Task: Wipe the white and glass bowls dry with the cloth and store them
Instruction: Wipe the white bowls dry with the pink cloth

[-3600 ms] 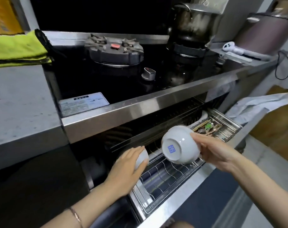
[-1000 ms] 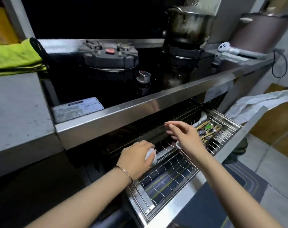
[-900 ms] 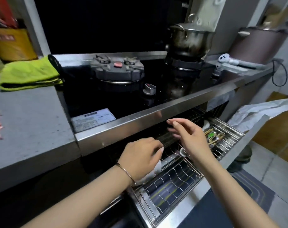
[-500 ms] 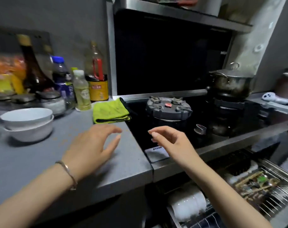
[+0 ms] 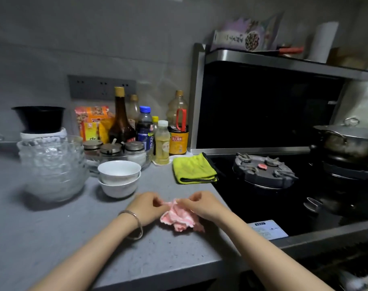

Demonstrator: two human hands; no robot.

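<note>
Dim kitchen, low light. Grey speckled stone counter point(image 5: 52, 238) runs along a plain grey wall point(image 5: 94, 38); dark grey socket strip point(image 5: 102, 87) set in it. Black glass hob point(image 5: 288, 206) at right, steel-trimmed black extractor hood point(image 5: 284, 61) above.

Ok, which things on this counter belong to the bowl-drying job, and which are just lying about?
Job: pink cloth, pinched by left hand and right hand; two stacked white bowls; stack of glass bowls.
Lying about: folded green cloth; sauce bottles; seasoning jars; lidded pot.
</note>
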